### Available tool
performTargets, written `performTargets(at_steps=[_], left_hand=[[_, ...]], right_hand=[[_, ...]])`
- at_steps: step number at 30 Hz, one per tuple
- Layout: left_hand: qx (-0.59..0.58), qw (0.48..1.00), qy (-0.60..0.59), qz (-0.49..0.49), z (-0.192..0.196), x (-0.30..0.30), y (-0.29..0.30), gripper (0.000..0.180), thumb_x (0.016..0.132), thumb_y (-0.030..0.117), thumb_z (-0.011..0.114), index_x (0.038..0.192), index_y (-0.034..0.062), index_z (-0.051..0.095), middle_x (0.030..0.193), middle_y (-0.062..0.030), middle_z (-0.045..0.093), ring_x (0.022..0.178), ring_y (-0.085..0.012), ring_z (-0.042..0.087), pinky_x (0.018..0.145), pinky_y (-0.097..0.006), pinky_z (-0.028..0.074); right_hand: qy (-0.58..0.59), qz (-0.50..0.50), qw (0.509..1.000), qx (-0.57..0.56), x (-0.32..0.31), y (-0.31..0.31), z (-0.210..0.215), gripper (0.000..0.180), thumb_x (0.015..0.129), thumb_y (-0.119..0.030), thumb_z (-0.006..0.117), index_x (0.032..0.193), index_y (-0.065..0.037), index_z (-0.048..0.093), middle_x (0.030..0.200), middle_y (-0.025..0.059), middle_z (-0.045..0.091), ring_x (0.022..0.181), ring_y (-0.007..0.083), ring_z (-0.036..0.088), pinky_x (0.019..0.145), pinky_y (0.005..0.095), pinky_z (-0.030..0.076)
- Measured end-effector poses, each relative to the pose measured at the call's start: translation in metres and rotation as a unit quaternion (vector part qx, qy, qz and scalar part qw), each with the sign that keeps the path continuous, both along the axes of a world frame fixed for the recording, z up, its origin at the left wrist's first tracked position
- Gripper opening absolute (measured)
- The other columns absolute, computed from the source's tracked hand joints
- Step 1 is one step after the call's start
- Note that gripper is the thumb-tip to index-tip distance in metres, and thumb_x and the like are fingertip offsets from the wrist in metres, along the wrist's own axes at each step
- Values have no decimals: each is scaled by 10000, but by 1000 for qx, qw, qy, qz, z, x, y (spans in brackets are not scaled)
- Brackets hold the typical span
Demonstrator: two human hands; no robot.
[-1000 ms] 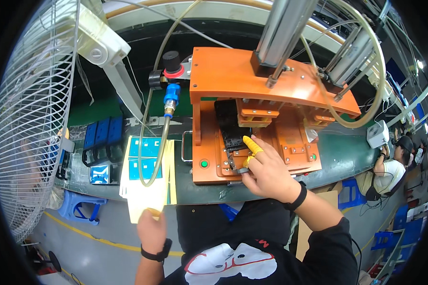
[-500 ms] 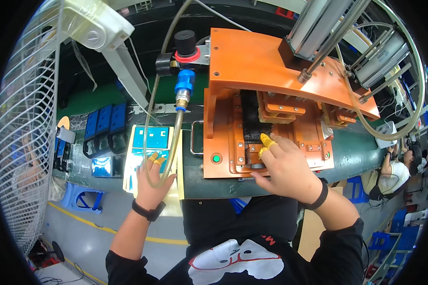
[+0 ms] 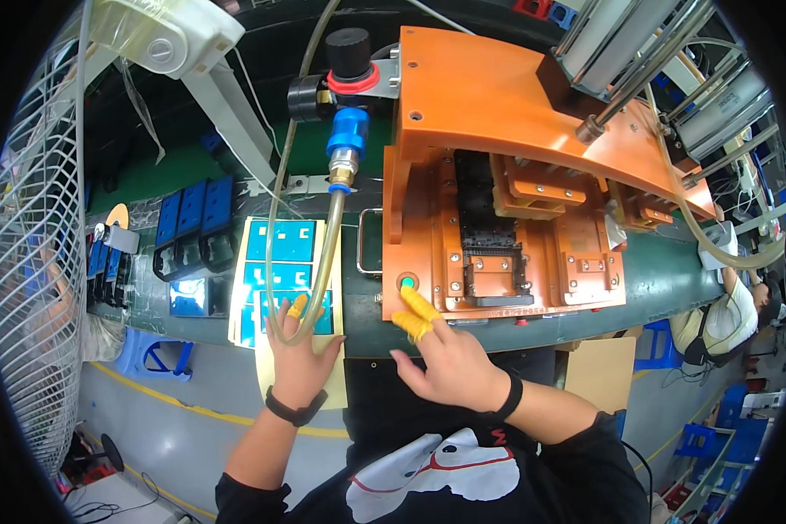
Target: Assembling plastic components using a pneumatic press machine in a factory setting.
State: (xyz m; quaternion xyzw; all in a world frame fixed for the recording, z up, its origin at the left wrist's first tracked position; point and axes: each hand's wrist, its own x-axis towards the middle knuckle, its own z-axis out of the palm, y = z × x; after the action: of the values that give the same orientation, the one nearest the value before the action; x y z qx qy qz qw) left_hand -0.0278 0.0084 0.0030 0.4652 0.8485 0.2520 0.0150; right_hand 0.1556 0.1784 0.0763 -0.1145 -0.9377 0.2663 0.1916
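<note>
A single head-worn fisheye camera looks steeply down from above the person's chest, facing forward over a dark green workbench [image 3: 664,279]. It sits close: an orange press fixture [image 3: 498,175] fills the upper middle. Both forearms enter from the lower edge, left hand [image 3: 299,354] and right hand [image 3: 450,367] at the workbench's near edge. Straight edges bend near the rim.

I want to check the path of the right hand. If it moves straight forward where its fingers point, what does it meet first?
The right hand would probably meet the round green button on the orange press base; its yellow-capped fingertips look just short of it.
</note>
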Motion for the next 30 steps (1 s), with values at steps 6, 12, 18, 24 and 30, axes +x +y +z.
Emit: performTargets(at_steps=[6, 12, 18, 24, 30], left_hand=[[4, 999, 15, 31, -10, 9, -12, 477, 733, 122, 842, 1156, 49, 633, 1353, -173, 555, 1367, -438, 408, 1096, -521, 320], [67, 997, -6, 41, -12, 5, -20, 237, 787, 66, 781, 1006, 48, 693, 1330, -148, 601, 1353, -393, 447, 1097, -490, 331], [195, 946, -236, 102, 27, 20, -27, 178, 853, 23, 722, 1025, 6, 679, 1167, -151, 689, 1083, -250, 651, 978, -348, 462], [275, 896, -346, 43, 60, 63, -35, 162, 882, -33, 655, 1043, -11, 649, 1181, -150, 680, 1097, -236, 638, 1005, -377, 460], [467, 628, -608, -136, 83, 50, -37, 380, 1061, 249, 460, 1322, -14, 542, 1321, -150, 616, 1174, -253, 596, 1027, -442, 451]], right_hand=[[-9, -26, 999, 24, -7, 2, -25, 482, 850, -237, 700, 1218, 53, 589, 1450, 279, 468, 716, 303, 696, 588, 355, 567], [-34, -53, 998, -7, -5, -6, -12, 493, 823, -232, 733, 1255, -29, 609, 1339, 210, 564, 717, 291, 672, 602, 327, 562], [-28, -19, 877, -479, -18, -63, -71, 379, 849, -326, 787, 918, -2, 604, 801, 155, 569, 681, 285, 563, 585, 346, 442], [136, 28, 948, -285, -1, -47, -61, 321, 904, -246, 710, 736, -4, 582, 756, 133, 547, 761, 330, 520, 719, 415, 433], [246, -303, 918, -65, 162, 20, -38, 138, 887, -177, 719, 913, -63, 646, 899, 97, 614, 808, 273, 565, 760, 401, 429]])
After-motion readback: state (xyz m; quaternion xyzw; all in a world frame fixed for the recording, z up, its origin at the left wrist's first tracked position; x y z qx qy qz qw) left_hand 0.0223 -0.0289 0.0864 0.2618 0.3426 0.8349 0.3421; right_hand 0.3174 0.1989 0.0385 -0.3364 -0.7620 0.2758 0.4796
